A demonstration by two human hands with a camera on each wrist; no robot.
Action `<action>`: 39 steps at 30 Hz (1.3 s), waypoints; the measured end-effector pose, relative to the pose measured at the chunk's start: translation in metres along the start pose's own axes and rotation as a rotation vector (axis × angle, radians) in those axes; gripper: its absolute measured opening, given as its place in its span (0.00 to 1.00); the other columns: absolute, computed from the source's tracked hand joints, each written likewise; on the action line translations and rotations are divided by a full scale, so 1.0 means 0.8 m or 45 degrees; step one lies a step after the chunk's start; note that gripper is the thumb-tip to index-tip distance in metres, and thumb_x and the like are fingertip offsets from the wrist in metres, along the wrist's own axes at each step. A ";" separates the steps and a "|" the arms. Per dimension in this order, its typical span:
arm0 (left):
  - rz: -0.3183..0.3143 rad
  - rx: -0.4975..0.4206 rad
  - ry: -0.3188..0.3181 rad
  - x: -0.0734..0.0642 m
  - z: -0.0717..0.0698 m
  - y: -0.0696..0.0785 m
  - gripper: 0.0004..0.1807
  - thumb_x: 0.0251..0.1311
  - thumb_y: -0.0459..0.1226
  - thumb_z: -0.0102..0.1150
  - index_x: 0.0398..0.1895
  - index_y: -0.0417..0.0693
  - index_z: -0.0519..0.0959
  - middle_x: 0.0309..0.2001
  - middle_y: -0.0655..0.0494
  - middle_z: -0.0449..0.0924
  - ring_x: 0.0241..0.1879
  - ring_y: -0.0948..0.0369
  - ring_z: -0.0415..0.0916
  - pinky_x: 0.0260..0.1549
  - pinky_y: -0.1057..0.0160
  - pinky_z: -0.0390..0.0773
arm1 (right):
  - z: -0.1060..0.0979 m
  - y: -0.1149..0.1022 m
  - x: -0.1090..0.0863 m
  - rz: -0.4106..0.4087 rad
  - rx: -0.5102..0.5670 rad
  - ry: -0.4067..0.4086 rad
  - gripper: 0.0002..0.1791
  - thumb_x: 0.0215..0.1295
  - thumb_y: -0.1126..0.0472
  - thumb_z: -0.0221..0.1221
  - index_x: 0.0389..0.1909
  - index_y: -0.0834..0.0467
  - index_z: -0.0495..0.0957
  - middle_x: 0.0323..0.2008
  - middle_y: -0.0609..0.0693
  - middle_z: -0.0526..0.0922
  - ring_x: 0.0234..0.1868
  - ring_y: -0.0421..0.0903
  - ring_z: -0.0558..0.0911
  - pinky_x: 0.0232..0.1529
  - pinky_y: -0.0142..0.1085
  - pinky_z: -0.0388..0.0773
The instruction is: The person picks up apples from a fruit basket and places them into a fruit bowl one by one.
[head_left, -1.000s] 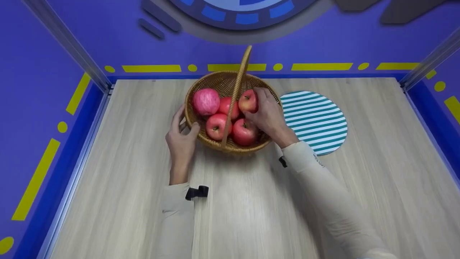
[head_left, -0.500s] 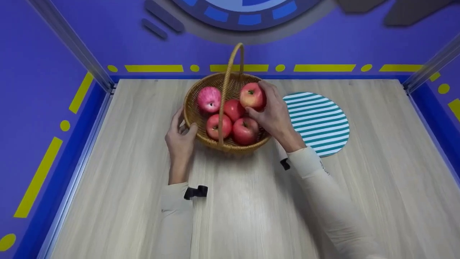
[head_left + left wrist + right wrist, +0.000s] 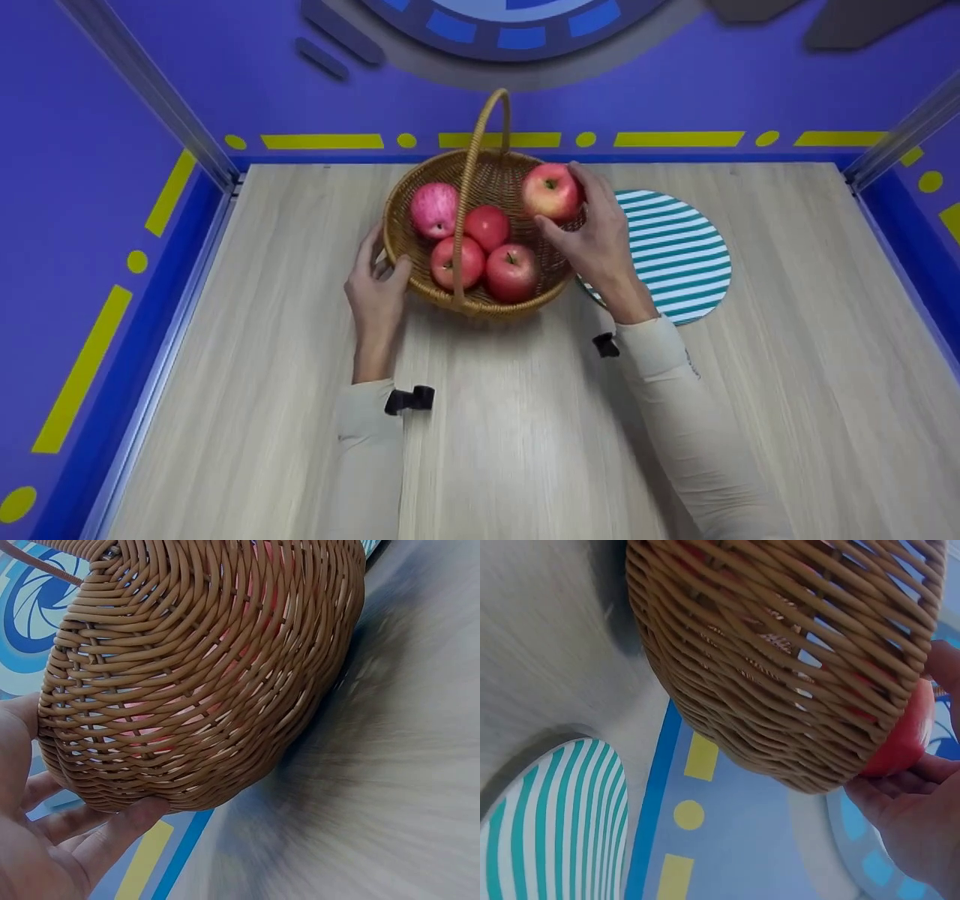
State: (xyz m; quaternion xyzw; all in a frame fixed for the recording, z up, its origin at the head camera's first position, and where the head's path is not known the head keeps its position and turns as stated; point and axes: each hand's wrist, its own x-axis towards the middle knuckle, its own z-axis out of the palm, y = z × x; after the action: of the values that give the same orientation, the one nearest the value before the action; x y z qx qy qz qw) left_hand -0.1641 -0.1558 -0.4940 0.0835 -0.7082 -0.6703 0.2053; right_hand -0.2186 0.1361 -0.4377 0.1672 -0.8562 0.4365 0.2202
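My left hand [image 3: 375, 292] holds the left rim of a wicker basket [image 3: 195, 682], its thumb on the near side and fingers around the far side. Between the thumb and fingers of my right hand [image 3: 604, 244] is a red-and-yellow apple [image 3: 551, 191], raised at the basket's right rim. In the right wrist view this apple [image 3: 907, 739] shows partly past the woven wall. Inside the basket lie several more apples, among them a streaked pink apple [image 3: 433, 210] at the left and a red apple [image 3: 513, 271] at the front. The basket's arched handle [image 3: 471, 172] stands up over them.
Right of the basket, a round mat [image 3: 675, 255] with green and white stripes lies on the wooden tabletop [image 3: 495, 420], partly behind my right hand. A blue wall [image 3: 675, 97] with yellow marks borders the table's back, with side panels left and right.
My right hand has lifted the apple out from among the others and moved it right to the rim. The basket's handle has swung left. My left hand stays on the rim.
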 end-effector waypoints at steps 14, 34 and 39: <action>-0.029 -0.006 -0.011 0.002 -0.001 -0.001 0.32 0.65 0.33 0.64 0.74 0.56 0.77 0.68 0.49 0.78 0.60 0.49 0.82 0.52 0.58 0.86 | -0.016 0.017 -0.010 0.036 0.095 0.171 0.43 0.64 0.60 0.75 0.76 0.67 0.67 0.68 0.60 0.74 0.67 0.49 0.76 0.71 0.40 0.74; -0.090 -0.001 -0.004 0.000 0.001 0.006 0.35 0.65 0.28 0.62 0.77 0.49 0.73 0.72 0.42 0.73 0.63 0.45 0.78 0.57 0.53 0.84 | -0.041 0.042 -0.004 0.176 0.195 0.331 0.42 0.64 0.58 0.76 0.75 0.64 0.69 0.68 0.55 0.75 0.68 0.46 0.76 0.70 0.36 0.73; -0.091 -0.006 -0.009 -0.007 0.002 0.029 0.34 0.64 0.28 0.61 0.76 0.45 0.74 0.71 0.40 0.74 0.62 0.44 0.79 0.55 0.54 0.85 | -0.048 0.052 -0.002 0.205 0.207 0.376 0.42 0.63 0.58 0.77 0.75 0.64 0.69 0.68 0.54 0.75 0.67 0.45 0.76 0.70 0.36 0.73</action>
State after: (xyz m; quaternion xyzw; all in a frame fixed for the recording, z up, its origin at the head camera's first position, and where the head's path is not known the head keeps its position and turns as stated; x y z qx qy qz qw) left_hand -0.1561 -0.1500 -0.4724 0.1056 -0.7039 -0.6792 0.1789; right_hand -0.2283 0.1912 -0.4466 0.0495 -0.7871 0.5402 0.2935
